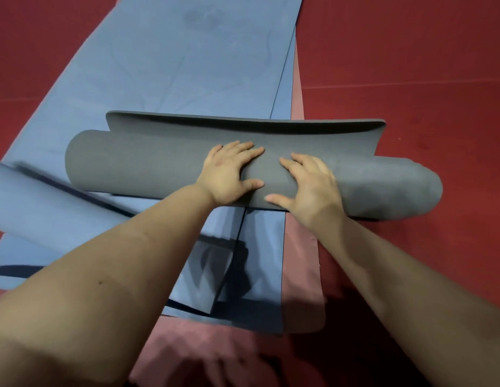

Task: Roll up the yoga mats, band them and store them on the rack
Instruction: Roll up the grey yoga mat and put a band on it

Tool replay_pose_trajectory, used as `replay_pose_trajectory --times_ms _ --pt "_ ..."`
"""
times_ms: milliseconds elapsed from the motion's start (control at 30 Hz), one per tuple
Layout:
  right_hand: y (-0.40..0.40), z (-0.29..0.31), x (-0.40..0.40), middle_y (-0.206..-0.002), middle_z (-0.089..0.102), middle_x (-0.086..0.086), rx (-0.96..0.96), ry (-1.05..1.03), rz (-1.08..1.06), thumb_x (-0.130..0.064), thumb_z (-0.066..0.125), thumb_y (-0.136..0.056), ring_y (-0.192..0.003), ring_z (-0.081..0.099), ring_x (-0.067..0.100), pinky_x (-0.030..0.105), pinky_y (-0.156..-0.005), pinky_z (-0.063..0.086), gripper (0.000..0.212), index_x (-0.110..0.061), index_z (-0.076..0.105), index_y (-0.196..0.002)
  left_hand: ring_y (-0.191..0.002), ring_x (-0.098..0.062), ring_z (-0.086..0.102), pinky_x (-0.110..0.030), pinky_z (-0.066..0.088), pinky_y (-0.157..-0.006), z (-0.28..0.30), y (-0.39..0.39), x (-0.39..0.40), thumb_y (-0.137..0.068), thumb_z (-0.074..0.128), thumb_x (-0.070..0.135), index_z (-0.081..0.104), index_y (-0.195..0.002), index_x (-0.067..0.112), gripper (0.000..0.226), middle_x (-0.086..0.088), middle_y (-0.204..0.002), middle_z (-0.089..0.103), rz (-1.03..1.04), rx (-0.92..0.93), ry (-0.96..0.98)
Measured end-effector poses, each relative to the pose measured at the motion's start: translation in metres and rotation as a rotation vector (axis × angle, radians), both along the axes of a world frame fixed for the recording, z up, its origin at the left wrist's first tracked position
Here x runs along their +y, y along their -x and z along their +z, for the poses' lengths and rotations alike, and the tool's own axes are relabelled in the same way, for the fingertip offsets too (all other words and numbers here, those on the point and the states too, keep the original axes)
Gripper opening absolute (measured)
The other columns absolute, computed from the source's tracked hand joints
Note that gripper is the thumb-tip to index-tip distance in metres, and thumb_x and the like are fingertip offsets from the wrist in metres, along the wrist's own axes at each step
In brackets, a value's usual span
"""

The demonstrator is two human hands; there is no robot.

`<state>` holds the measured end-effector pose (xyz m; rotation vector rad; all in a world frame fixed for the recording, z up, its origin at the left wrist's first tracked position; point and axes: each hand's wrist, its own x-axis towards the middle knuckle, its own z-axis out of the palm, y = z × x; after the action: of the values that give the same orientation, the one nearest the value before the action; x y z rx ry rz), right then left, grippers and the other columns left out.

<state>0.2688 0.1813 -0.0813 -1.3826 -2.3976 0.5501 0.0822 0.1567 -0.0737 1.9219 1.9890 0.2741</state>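
Grey mat looked soft, springy foam, its loose end curling up. Left hand and right hand lay flat, fingers spread, mid-roll; I'd grab nearer the ends.

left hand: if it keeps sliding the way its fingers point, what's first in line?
The left hand rests flat on the grey rolled foam yoga mat, fingers pointing away and slightly right. First in line is probably that mat's loose raised end flap, then the flat blue yoga mat; depth is unclear.
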Motion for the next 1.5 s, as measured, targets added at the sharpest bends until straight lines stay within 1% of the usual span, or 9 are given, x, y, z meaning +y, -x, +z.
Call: replay_pose_trajectory --times_ms 100,233,500,633,733,867,1100,1267,1500 --pt "0.006 0.0 0.026 -0.138 0.049 0.005 0.014 0.064 0.002 -0.045 0.076 -0.072 -0.13 0.039 0.023 0.032 -0.11 0.023 0.07 -0.018 0.054 -0.132 -0.143 -0.022 0.02 -0.039 0.007 -0.114 0.003 -0.001 0.007 -0.088 0.057 0.046 0.034 -0.145 0.027 0.064 -0.002 -0.153 0.029 -0.019 0.068 -0.03" --pt "0.013 0.013 0.054 -0.144 0.042 0.001 -0.118 0.149 0.024 -0.051 0.07 -0.076 -0.135 0.032 0.019 0.031 -0.112 0.02 0.071 -0.022 0.048 -0.137 -0.126 -0.041 0.045 -0.058 0.027 -0.104 -0.013 -0.005 -0.015 -0.072 0.075 0.033 0.054 -0.132 0.012 0.067 -0.019 -0.137 0.049 -0.087 0.129 -0.268" --pt "0.013 -0.001 0.044 -0.156 0.02 -0.003 -0.197 0.049 -0.003 -0.049 0.06 -0.085 -0.145 0.01 0.017 0.038 -0.116 -0.001 0.074 -0.029 0.026 -0.148 -0.146 -0.02 0.007 -0.038 0.001 -0.115 0.002 0.012 0.036 -0.091 0.055 0.042 0.017 -0.15 0.028 0.071 -0.001 -0.158 0.012 -0.139 0.169 -0.026" --pt "0.022 0.016 0.086 -0.156 0.022 -0.002 -0.244 0.175 0.045 -0.054 0.059 -0.084 -0.144 0.016 0.018 0.038 -0.117 0.007 0.074 -0.029 0.028 -0.147 -0.146 -0.02 0.006 -0.039 -0.002 -0.115 0.004 0.013 0.032 -0.091 0.053 0.045 0.014 -0.151 0.024 0.075 -0.001 -0.158 0.011 -0.018 0.221 -0.078" --pt "0.022 0.016 0.077 -0.153 0.028 -0.001 -0.212 0.056 0.045 -0.054 0.062 -0.081 -0.141 0.021 0.018 0.036 -0.116 0.009 0.074 -0.026 0.035 -0.144 -0.146 -0.019 0.004 -0.039 -0.003 -0.115 -0.009 0.013 0.024 -0.087 0.058 0.045 0.013 -0.151 0.024 0.08 0.001 -0.159 0.01 0.012 0.219 -0.091" --pt "0.02 0.006 0.063 -0.156 0.017 -0.001 -0.254 0.03 0.099 -0.057 0.075 -0.065 -0.145 0.009 0.019 0.039 -0.117 0.0 0.105 -0.026 0.02 -0.149 -0.145 -0.021 0.009 -0.038 0.002 -0.115 -0.004 0.026 0.046 -0.085 0.059 0.049 0.018 -0.15 0.025 0.08 -0.003 -0.158 0.015 -0.054 0.197 -0.094" --pt "0.03 0.002 0.09 -0.149 0.025 0.005 -0.495 -0.167 0.162 -0.041 0.084 -0.058 -0.135 0.026 0.026 0.044 -0.108 0.022 0.11 -0.02 0.019 -0.145 -0.143 -0.032 0.007 -0.041 0.005 -0.116 0.003 0.03 0.059 -0.059 0.079 0.057 0.003 -0.151 0.027 0.123 -0.02 -0.155 0.008 -0.101 0.364 0.061" --pt "0.026 0.004 0.082 -0.141 0.036 0.005 -0.484 -0.234 0.172 -0.037 0.083 -0.058 -0.123 0.036 0.027 0.041 -0.099 0.027 0.1 -0.019 0.03 -0.14 -0.133 -0.031 0.027 -0.037 0.021 -0.107 0.006 0.023 0.048 -0.062 0.082 0.043 0.014 -0.15 0.024 0.114 -0.017 -0.148 0.026 -0.088 0.474 -0.018" --pt "0.001 0.004 0.043 -0.125 0.05 0.009 -0.356 -0.257 0.2 -0.036 0.087 -0.045 -0.113 0.045 0.031 0.043 -0.091 0.033 0.094 -0.014 0.048 -0.128 -0.129 -0.03 0.031 -0.035 0.025 -0.103 0.005 0.01 0.007 -0.066 0.078 0.044 0.02 -0.148 0.026 0.102 -0.013 -0.146 0.03 -0.127 0.454 -0.057"
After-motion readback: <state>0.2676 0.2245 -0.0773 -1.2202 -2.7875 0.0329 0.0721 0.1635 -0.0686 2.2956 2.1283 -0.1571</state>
